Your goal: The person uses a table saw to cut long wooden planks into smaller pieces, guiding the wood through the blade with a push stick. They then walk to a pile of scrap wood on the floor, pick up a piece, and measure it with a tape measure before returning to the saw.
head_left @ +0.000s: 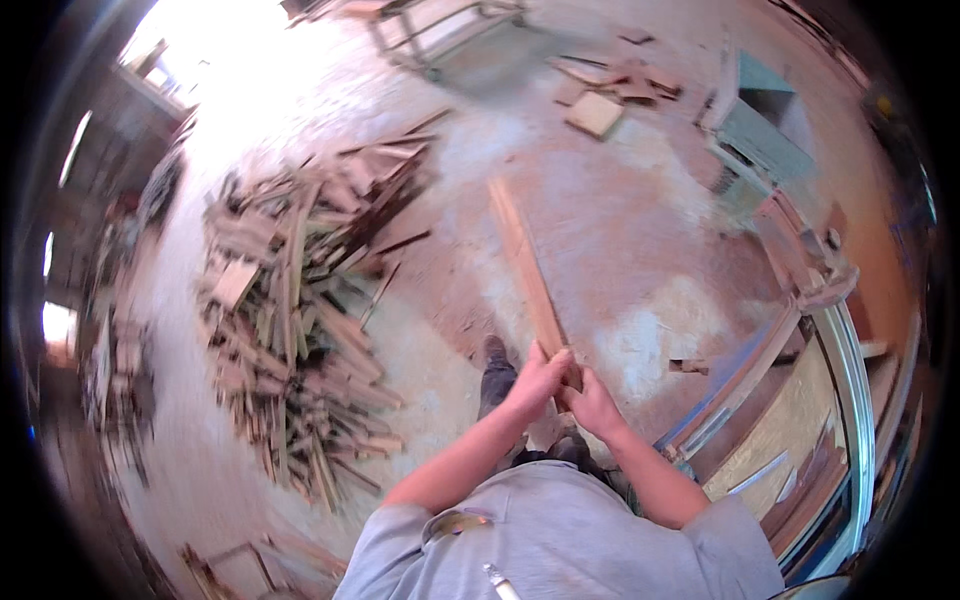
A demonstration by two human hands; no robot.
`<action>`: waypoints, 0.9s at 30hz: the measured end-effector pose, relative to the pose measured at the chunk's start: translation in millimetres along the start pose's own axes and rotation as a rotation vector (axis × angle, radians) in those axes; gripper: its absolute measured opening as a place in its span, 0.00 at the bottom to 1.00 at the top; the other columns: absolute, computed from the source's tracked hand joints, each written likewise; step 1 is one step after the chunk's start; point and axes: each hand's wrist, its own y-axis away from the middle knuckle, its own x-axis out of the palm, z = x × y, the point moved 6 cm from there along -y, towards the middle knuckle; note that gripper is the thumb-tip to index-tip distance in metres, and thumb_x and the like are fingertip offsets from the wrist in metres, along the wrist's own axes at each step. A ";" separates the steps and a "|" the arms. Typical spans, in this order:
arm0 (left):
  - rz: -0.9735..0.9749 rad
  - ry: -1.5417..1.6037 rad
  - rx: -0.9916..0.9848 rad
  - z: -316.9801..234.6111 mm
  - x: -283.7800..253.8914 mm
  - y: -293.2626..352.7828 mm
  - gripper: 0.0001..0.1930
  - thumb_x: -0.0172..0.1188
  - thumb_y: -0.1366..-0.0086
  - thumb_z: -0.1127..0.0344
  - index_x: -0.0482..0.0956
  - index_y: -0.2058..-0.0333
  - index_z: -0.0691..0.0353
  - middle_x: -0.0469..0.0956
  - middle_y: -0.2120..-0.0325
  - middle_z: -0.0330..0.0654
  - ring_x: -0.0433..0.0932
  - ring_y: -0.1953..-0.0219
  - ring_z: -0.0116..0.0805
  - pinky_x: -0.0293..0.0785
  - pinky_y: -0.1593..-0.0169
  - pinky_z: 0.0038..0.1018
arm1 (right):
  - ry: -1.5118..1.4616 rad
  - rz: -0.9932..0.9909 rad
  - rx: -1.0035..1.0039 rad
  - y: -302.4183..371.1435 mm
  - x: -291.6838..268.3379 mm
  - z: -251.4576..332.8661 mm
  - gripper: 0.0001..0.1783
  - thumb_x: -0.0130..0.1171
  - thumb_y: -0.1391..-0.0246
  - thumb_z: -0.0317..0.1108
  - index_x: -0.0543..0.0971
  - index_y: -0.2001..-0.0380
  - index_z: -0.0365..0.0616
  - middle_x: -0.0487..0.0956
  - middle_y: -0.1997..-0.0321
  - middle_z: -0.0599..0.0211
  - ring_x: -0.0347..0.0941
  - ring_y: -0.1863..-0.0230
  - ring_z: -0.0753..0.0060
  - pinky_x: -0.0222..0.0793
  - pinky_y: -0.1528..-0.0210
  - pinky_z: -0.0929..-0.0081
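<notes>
A long, narrow wooden plank points away from my body, slanting a little to the left at its far end. Both hands grip its near end in front of my waist. My left hand is closed around the left side of the plank, and my right hand holds it just behind and to the right. The fingers of the right hand are partly hidden by the wood. The picture is somewhat blurred.
A big heap of scrap wood strips lies on the floor to my left. Farther off are a wheeled metal cart and a small pile of boards. On my right stands a machine bench with a metal rail; a small wood block lies nearby.
</notes>
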 end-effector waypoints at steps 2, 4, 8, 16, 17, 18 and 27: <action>0.109 -0.019 -0.097 -4.9 -21.2 -43.1 0.34 0.56 0.29 0.60 0.52 0.32 0.68 0.70 0.46 0.51 0.72 0.49 0.35 0.71 0.45 0.32 | -0.301 0.059 0.088 -42.6 -6.9 18.1 0.18 0.58 0.40 0.36 0.73 0.52 0.36 0.76 0.67 0.69 0.73 0.71 0.78 0.71 0.70 0.76; 0.172 -0.009 -0.148 -7.0 -61.5 -78.6 0.36 0.57 0.30 0.60 0.49 0.30 0.65 0.69 0.43 0.50 0.73 0.47 0.35 0.72 0.48 0.30 | -0.131 -0.123 0.203 -84.9 -18.9 3.2 0.21 0.59 0.40 0.42 0.74 0.54 0.35 0.77 0.68 0.68 0.73 0.72 0.76 0.71 0.73 0.75; 0.013 -0.182 -0.207 -25.9 -162.0 -126.9 0.34 0.59 0.33 0.63 0.55 0.33 0.68 0.74 0.57 0.45 0.73 0.62 0.27 0.72 0.61 0.23 | -0.238 -0.282 0.427 -137.0 -56.7 -4.8 0.25 0.58 0.38 0.44 0.71 0.52 0.30 0.77 0.72 0.60 0.75 0.77 0.70 0.71 0.78 0.72; -0.317 -0.227 -0.403 -8.8 -369.0 -206.1 0.18 0.52 0.36 0.75 0.66 0.48 0.71 0.64 0.78 0.35 0.63 0.84 0.24 0.58 0.83 0.22 | -0.685 -0.546 0.287 -219.4 -117.8 44.7 0.17 0.55 0.36 0.40 0.71 0.53 0.36 0.77 0.70 0.58 0.76 0.76 0.68 0.74 0.76 0.71; -0.320 -0.188 -0.396 -8.0 -381.6 -214.4 0.15 0.52 0.36 0.75 0.66 0.52 0.69 0.62 0.79 0.34 0.62 0.85 0.23 0.57 0.84 0.22 | -0.703 -0.568 0.226 -232.0 -134.3 59.4 0.17 0.55 0.36 0.40 0.71 0.53 0.36 0.78 0.71 0.59 0.76 0.77 0.67 0.74 0.76 0.71; -0.327 -0.150 -0.390 -8.5 -393.6 -223.9 0.11 0.52 0.37 0.75 0.66 0.55 0.67 0.60 0.80 0.33 0.61 0.85 0.23 0.57 0.84 0.22 | -0.723 -0.586 0.168 -244.8 -151.9 74.9 0.17 0.54 0.35 0.39 0.71 0.53 0.36 0.78 0.72 0.59 0.77 0.77 0.67 0.74 0.77 0.70; -0.416 0.060 -0.456 34.7 -427.2 -257.6 0.09 0.54 0.37 0.68 0.64 0.74 0.53 0.61 0.82 0.36 0.61 0.82 0.32 0.64 0.79 0.35 | -0.307 -0.831 -0.199 -362.8 -506.1 324.0 0.16 0.57 0.48 0.38 0.78 0.79 0.34 0.76 0.83 0.60 0.74 0.81 0.66 0.72 0.75 0.70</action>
